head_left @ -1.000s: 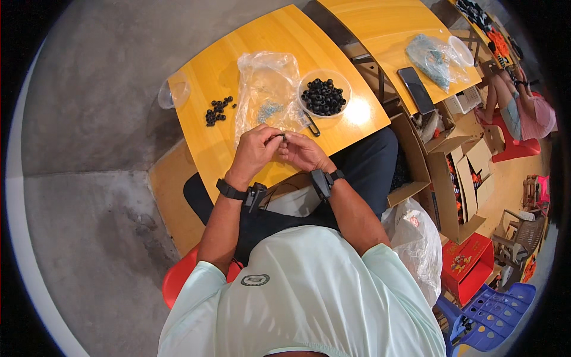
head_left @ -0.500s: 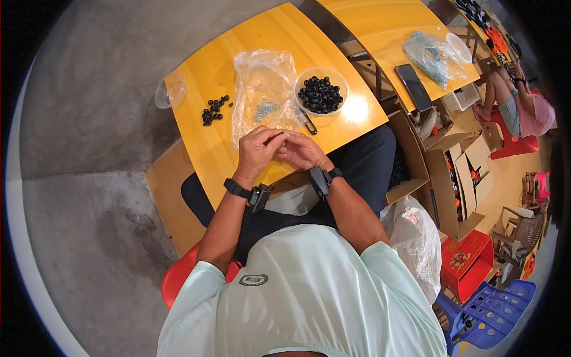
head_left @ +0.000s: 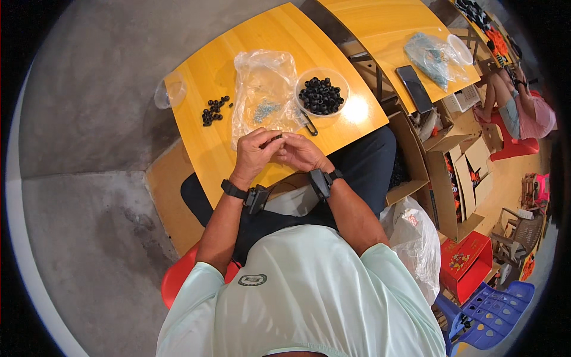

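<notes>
Over the near edge of the yellow table, my left hand (head_left: 254, 156) and my right hand (head_left: 302, 152) meet at the fingertips. The left thumb and fingers pinch a small black piece (head_left: 273, 138); its exact shape is too small to tell. My right fingers are closed against it, and whatever else they may hold is hidden. Just beyond the hands lies a clear plastic bag (head_left: 242, 113) with small silvery metal parts (head_left: 266, 110) on it. A black clip-like tool (head_left: 310, 126) rests to its right. Beside that stands a clear round tub (head_left: 299, 84) of black beads (head_left: 323, 96).
A loose group of black beads (head_left: 213, 111) lies left of the bag. A clear empty cup (head_left: 171, 93) overhangs the left edge. On the right table (head_left: 380, 35) are a phone (head_left: 414, 88) and a bag of metal parts (head_left: 429, 59). Cardboard boxes (head_left: 410, 172) crowd my right; a person (head_left: 529, 113) sits beyond.
My left hand has shifted slightly left, and the small black piece shows more clearly between the fingertips. The right hand has hardly moved.
</notes>
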### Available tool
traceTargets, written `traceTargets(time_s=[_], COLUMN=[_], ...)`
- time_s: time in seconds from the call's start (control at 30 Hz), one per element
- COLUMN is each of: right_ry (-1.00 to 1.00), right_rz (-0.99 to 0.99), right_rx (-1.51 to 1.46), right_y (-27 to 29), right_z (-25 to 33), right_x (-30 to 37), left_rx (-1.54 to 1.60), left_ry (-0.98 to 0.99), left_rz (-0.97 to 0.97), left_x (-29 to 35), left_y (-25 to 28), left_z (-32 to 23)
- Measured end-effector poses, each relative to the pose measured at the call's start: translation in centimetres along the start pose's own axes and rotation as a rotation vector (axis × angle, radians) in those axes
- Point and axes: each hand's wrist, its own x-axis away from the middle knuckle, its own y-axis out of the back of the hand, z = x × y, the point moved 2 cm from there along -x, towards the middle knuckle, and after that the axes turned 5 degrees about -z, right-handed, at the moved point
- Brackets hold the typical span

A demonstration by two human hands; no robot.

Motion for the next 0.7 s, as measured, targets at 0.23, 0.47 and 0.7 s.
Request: traceTargets(time_s=[0.23, 0.47, 0.7], right_ry=[0.035, 0.002, 0.001], right_rz=[-0.055, -0.133, -0.163], right_rx=[0.134, 0.282, 0.372], right_y=[-0.9, -2.4, -2.7], right_z=[-0.1, -0.2, -0.5], right_x=[0.4, 0.8, 0.6], left_rx=[-0.215, -0.265, -0.105], left_ry=[-0.092, -0.055, 0.118], left_rz=[0.125, 0.168, 0.148], left_x=[-0.7, -0.7, 0.5], left_y=[1.0, 1.4, 1.6], left_z=[-1.0, -0.5, 1.1])
